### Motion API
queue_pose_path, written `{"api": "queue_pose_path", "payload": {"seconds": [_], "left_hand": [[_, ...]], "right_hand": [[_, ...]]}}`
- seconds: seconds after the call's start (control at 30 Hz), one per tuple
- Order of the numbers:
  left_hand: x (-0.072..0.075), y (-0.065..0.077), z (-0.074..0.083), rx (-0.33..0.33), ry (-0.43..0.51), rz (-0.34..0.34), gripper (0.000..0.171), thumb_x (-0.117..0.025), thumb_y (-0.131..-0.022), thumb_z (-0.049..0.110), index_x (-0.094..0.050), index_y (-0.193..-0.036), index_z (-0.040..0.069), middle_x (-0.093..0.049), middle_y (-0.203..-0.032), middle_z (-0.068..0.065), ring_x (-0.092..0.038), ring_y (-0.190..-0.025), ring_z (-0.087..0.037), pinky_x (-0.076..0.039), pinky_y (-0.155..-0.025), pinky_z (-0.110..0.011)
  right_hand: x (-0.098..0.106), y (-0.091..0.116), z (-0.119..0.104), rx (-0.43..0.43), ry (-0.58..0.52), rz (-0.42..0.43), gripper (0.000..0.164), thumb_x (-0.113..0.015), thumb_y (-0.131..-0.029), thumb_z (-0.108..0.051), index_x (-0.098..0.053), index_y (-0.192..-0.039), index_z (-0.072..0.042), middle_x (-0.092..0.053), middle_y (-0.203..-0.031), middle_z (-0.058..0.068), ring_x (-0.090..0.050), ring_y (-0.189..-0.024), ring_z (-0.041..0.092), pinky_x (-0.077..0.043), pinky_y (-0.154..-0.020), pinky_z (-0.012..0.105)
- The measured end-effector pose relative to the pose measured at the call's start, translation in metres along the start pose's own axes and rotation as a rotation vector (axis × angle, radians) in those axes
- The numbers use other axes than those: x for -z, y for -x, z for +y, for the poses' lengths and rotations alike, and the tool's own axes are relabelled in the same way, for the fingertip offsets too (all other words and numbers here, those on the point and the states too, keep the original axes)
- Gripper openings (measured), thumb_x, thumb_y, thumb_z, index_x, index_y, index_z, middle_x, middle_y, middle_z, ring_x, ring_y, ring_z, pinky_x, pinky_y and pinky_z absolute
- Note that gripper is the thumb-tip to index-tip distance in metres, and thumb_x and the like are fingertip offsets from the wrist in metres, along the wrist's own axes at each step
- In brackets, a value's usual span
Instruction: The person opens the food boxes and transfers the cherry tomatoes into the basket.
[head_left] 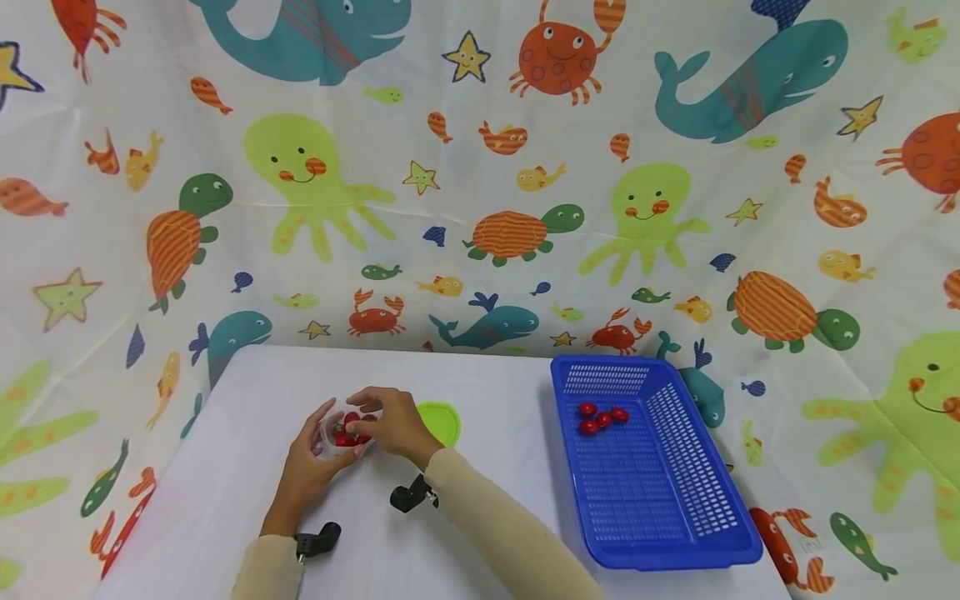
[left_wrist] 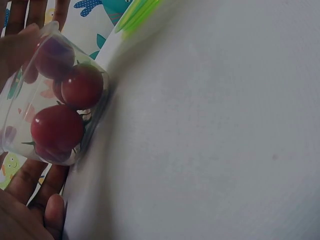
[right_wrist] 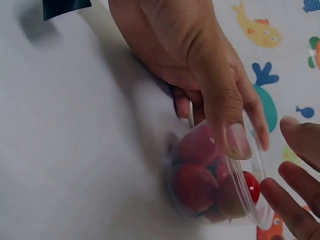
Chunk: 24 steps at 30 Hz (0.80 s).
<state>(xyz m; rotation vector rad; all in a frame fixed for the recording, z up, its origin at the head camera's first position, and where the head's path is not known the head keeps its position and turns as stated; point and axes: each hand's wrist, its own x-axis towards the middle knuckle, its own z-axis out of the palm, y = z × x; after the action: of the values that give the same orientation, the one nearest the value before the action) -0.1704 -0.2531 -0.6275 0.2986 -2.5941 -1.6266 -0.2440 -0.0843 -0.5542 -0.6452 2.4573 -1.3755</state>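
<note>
- Looking from the far left, we see a white cloth [head_left: 457, 125] printed with octopuses, whales, crabs, turtles and starfish; it runs right across behind the white table [head_left: 510, 417].
- Next we come to the left hand [head_left: 309, 462], in a beige sleeve [head_left: 270, 571] with a small black camera [head_left: 318, 540] at the wrist. It is curved round a clear container [left_wrist: 22, 117] — thumb on the near side, the other fingers round the far side.
- We find that container on the left part of the table, open at the top, with a round rim. Several red tomatoes [left_wrist: 57, 127] sit piled inside, some with green stalks.
- Just right of it, the right hand [head_left: 393, 421] reaches in from above, its bent fingers down at the rim and over the fruit. We cannot tell whether they grip a tomato. The two hands are close together at the container.
- Beside the right hand, we see a bright green disc [head_left: 444, 421] on the table, partly hidden by that hand and wrist.
- Farther right, well apart from the hands, we see a blue slotted basket [head_left: 622, 508]. A small cluster of loose tomatoes [head_left: 588, 427] lies in its far left part.
</note>
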Motion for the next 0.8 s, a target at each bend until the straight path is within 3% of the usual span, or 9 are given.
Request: {"api": "queue_pose_path", "payload": {"seconds": [0.23,0.4,0.6,0.8], "left_hand": [[0.000,-0.001,-0.001,0.004,0.015,-0.006,0.099,-0.080,-0.079,0.050,-0.018,-0.156,0.048,-0.035,-0.162,-0.006,-0.023,-0.152,-0.038,-0.030,-0.115,-0.066],[0.002,-0.001,-0.002,-0.001,0.024,-0.004,0.099,-0.081,-0.078,0.051,-0.019,-0.155,0.049,-0.031,-0.163,-0.006,-0.023,-0.151,-0.039,-0.030,-0.113,-0.068],[0.003,-0.002,-0.002,-0.029,0.022,-0.002,0.098,-0.081,-0.079,0.049,-0.021,-0.156,0.046,-0.022,-0.167,-0.005,-0.023,-0.151,-0.041,-0.030,-0.113,-0.067],[0.005,0.000,-0.002,-0.036,0.028,-0.014,0.097,-0.081,-0.081,0.044,-0.022,-0.157,0.041,-0.022,-0.166,-0.008,-0.023,-0.150,-0.044,-0.030,-0.113,-0.068]], "right_hand": [[-0.005,-0.003,0.000,0.027,0.151,-0.068,0.040,-0.077,-0.087,-0.027,-0.068,-0.125,-0.034,-0.070,-0.123,-0.010,-0.066,-0.113,0.011,-0.055,-0.093,0.022],[-0.009,-0.006,-0.001,0.069,0.287,-0.079,0.041,-0.075,-0.089,-0.029,-0.066,-0.128,-0.034,-0.070,-0.121,-0.012,-0.062,-0.109,0.007,-0.043,-0.107,0.038],[-0.018,-0.012,0.000,0.134,0.404,-0.107,0.033,-0.073,-0.091,-0.027,-0.067,-0.124,-0.033,-0.070,-0.115,-0.012,-0.061,-0.107,0.006,-0.042,-0.100,0.038],[-0.022,-0.014,-0.001,0.142,0.376,-0.140,0.029,-0.074,-0.091,-0.024,-0.068,-0.119,-0.030,-0.070,-0.113,-0.011,-0.061,-0.105,0.006,-0.043,-0.095,0.033]]}}
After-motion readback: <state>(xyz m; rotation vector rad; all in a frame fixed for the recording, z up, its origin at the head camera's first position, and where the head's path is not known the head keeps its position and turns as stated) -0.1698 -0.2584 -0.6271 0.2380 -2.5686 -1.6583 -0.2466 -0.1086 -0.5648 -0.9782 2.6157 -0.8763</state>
